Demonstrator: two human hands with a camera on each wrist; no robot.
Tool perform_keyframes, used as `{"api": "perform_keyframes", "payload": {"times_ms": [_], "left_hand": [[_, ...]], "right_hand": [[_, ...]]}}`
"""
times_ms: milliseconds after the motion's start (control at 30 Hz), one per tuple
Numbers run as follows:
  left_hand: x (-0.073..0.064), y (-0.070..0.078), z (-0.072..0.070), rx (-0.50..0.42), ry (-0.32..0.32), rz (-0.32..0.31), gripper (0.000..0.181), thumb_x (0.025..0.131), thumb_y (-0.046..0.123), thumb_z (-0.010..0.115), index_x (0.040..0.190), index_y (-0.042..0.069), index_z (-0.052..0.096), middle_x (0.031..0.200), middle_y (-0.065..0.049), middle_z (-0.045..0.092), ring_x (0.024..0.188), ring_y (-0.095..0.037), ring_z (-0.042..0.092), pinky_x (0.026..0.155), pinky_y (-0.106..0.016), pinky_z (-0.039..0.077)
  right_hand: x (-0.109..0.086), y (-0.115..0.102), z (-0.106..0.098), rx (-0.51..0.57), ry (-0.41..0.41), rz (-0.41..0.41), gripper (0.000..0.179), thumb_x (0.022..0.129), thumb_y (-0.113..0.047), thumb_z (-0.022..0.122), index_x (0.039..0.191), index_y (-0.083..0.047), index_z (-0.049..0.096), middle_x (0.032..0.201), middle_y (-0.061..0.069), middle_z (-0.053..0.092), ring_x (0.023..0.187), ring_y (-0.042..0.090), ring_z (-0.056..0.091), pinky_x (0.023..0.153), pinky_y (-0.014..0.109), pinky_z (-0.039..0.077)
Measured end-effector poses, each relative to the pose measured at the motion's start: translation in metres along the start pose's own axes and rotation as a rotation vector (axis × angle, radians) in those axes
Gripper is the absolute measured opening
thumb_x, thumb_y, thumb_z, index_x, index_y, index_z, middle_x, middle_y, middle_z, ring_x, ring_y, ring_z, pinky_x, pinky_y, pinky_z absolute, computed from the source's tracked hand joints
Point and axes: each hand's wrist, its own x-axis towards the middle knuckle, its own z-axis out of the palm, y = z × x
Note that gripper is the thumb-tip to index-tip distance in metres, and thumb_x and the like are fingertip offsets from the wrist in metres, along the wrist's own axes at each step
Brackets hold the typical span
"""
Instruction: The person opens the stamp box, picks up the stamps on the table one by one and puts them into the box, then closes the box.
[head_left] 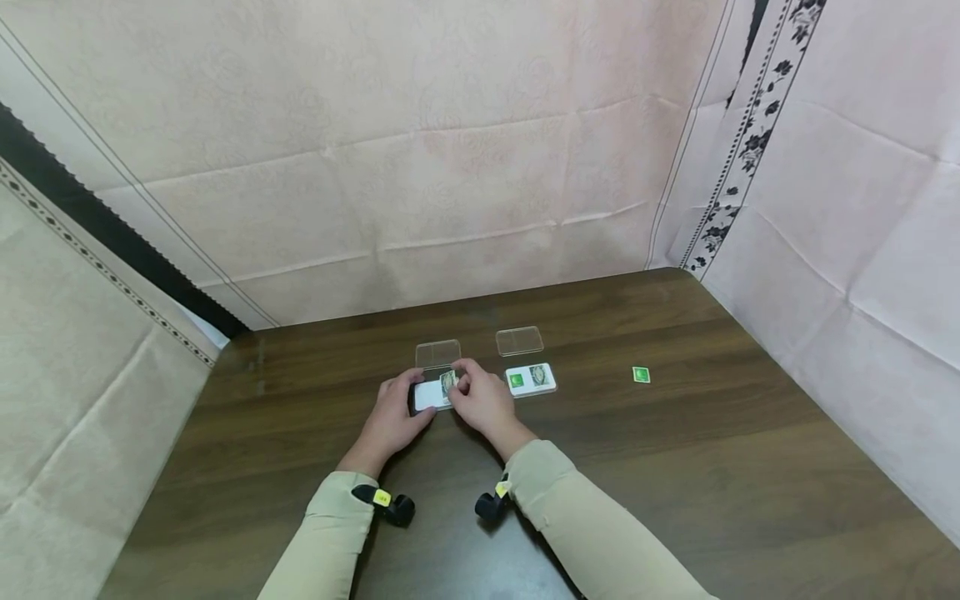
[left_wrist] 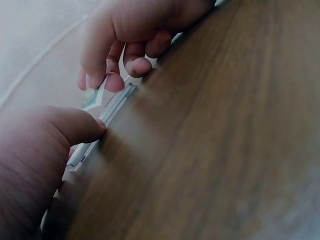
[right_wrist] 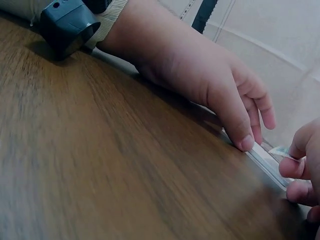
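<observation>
A flat clear plastic case with a white insert lies on the table. My left hand holds it by the edges, thumb on the near side and fingers around the far side. Over the case's right end, my right hand pinches a small printed green-and-white piece between thumb and forefinger. That piece is tilted up in the left wrist view; whether its lower edge touches the insert I cannot tell. Just to the right lies a second case, its white insert bearing a green square and an oval design.
Behind the cases lie two clear plastic lids, a left one and a right one. A loose green square with a white border lies farther right on the brown wood-grain table. Pale cloth hangs behind the table.
</observation>
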Motion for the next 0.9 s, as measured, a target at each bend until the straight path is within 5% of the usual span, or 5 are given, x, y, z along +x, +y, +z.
{"api": "perform_keyframes", "payload": {"times_ms": [400,900], "left_hand": [[0.002,-0.004,0.001,0.006,-0.003,0.006,0.066,0.091,0.024,0.076,0.146,0.006,0.043,0.145,-0.016,0.052,0.137,-0.036,0.037,0.109,-0.056,0.037],[0.002,-0.003,0.000,0.007,-0.010,0.007,0.065,0.092,0.026,0.074,0.146,0.006,0.043,0.146,-0.016,0.051,0.137,-0.036,0.037,0.110,-0.054,0.037]], "right_hand": [[0.004,-0.007,0.010,-0.188,0.012,0.030,0.034,0.093,-0.034,0.066,0.124,-0.020,0.065,0.076,-0.012,0.065,0.055,0.009,0.052,0.050,0.029,0.041],[0.007,-0.015,0.014,-0.300,-0.030,0.067,0.036,0.094,-0.037,0.064,0.126,-0.021,0.065,0.063,-0.001,0.061,0.050,0.017,0.050,0.044,0.034,0.039]]}}
